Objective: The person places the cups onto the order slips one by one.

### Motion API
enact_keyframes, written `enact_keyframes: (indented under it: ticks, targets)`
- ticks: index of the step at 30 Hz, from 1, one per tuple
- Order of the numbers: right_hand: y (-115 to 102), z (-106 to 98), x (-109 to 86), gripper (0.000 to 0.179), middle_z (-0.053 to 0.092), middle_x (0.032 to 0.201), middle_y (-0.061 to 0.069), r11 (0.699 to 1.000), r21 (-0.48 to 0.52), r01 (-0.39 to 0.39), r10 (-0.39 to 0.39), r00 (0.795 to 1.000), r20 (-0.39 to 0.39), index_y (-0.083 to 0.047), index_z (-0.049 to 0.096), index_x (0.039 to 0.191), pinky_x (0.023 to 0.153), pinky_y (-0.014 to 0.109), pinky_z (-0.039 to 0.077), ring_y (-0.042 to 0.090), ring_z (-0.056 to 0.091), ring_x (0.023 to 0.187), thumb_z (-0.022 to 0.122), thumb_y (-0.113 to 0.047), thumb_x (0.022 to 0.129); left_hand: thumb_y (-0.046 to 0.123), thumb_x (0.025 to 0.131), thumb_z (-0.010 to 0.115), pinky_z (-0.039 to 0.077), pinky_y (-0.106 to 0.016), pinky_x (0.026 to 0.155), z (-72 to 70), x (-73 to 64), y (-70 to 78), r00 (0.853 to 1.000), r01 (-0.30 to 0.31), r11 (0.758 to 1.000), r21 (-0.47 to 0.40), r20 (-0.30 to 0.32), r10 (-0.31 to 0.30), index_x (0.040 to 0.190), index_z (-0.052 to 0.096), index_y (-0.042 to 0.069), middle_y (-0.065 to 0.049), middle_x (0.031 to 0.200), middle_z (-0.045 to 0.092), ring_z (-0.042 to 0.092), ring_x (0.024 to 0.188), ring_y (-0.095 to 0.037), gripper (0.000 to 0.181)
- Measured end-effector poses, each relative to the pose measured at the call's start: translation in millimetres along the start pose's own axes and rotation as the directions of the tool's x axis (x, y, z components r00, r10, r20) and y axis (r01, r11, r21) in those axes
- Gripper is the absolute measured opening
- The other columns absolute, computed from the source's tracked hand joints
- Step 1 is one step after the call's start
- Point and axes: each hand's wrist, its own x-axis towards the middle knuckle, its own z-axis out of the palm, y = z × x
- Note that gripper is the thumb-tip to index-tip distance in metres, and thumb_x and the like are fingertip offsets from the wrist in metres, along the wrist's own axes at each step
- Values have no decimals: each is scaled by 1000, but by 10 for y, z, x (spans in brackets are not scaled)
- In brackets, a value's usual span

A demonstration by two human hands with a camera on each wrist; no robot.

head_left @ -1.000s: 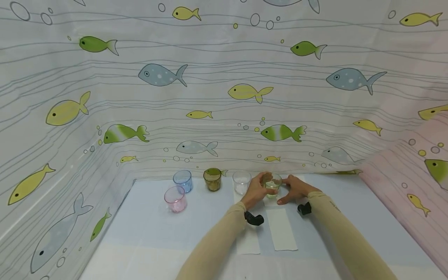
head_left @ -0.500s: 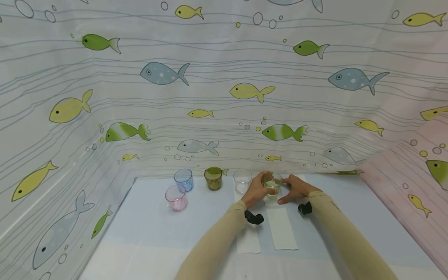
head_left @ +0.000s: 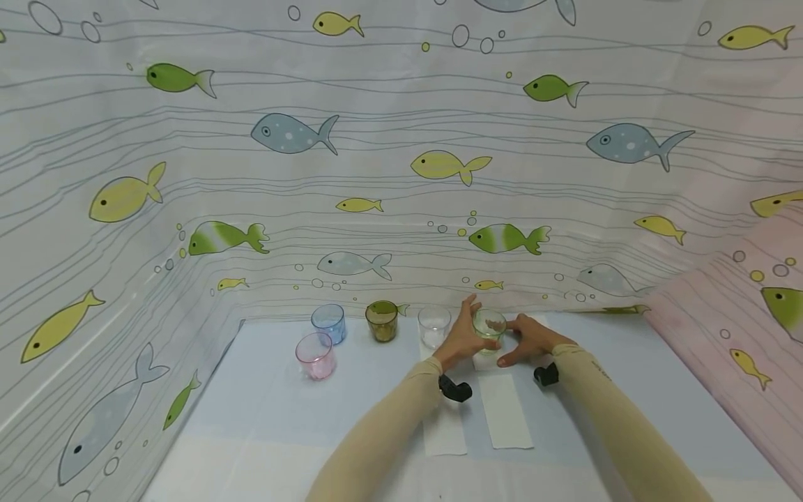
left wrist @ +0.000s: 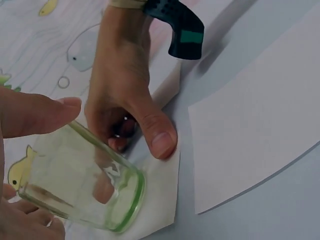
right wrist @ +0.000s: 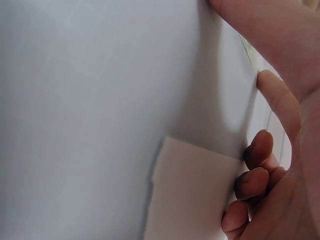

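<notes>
A pale green glass [head_left: 488,325] stands upright on a white paper piece [head_left: 486,362] near the back wall. On its left side is my left hand [head_left: 463,339], index finger raised and straight, thumb stretched across the glass's front. In the left wrist view the thumb [left wrist: 45,115] overlaps the glass [left wrist: 85,180] at the rim. My right hand [head_left: 532,339] is at the glass's right side, thumb and index finger spread apart. Its thumb [left wrist: 161,142] is down by the paper's edge, and a fingertip shows through the glass. In the right wrist view the other fingers [right wrist: 252,182] curl loosely.
A clear glass [head_left: 433,325] stands just left of my left hand. Farther left are a brown glass [head_left: 381,323], a blue glass [head_left: 328,325] and a pink glass [head_left: 315,357]. Two white paper strips [head_left: 507,413] [head_left: 444,429] lie in front. A fish-print curtain [head_left: 401,104] walls the table.
My left fingers have uncurled from behind the green glass, and the index finger has lifted upward. The glass and my right hand have stayed in place.
</notes>
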Motion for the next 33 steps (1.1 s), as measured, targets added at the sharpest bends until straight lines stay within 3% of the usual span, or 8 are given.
enact_keyframes:
  ticks: [5,10,14,17,23,28,33]
  targets:
    - [-18,-8,-3,108,54,123,19,1000,9,-6,6,1000,9,-5,53,155,108,60,48,32,51,112,98,-53,69,13,80,91,31,-49,131,-59,-50,115,998,-55,993,102,-37,59,169,17,15,-11,174,31,31,161,-29,116]
    - [-33,-16,-5,106,54,122,18,1000,5,-2,2,1000,5,-3,54,153,106,59,49,32,51,111,99,-50,70,17,82,89,32,-53,130,-141,-127,268,991,-106,983,150,-68,118,168,20,10,-13,173,31,32,160,-33,111]
    - [-16,-13,9,107,55,125,21,1000,1,-6,6,1000,3,-1,54,153,110,63,48,35,54,116,98,-52,69,15,86,87,31,-50,131,-227,-196,347,986,-147,984,99,-66,154,168,19,7,-15,173,31,31,161,-33,107]
    - [1,-5,24,109,55,127,21,1000,7,-20,20,1000,10,0,53,153,112,63,47,36,54,118,98,-53,69,11,90,84,30,-44,132,-317,-259,386,980,-194,981,-4,-42,194,167,19,5,-18,171,33,33,160,-32,102]
    - [35,39,52,110,56,125,20,999,7,-36,36,999,8,-3,54,153,110,61,49,34,55,115,99,-53,67,1,94,77,36,-39,129,-583,-450,489,962,-266,950,-165,20,272,163,29,1,-22,163,45,44,154,-34,84]
    - [42,42,49,110,55,126,21,1000,9,-25,25,1000,2,-4,54,153,111,63,48,37,56,118,100,-53,66,-3,95,73,41,-44,126,-883,-634,604,939,-337,922,-188,2,344,156,40,-5,-28,155,52,50,147,-41,70]
    - [28,23,37,110,54,128,21,1000,8,-22,22,1000,1,-3,54,153,113,64,46,39,55,121,99,-54,67,-4,95,74,45,-47,122,-1183,-800,642,915,-404,906,-127,-46,402,150,46,-9,-32,148,57,56,140,-46,62]
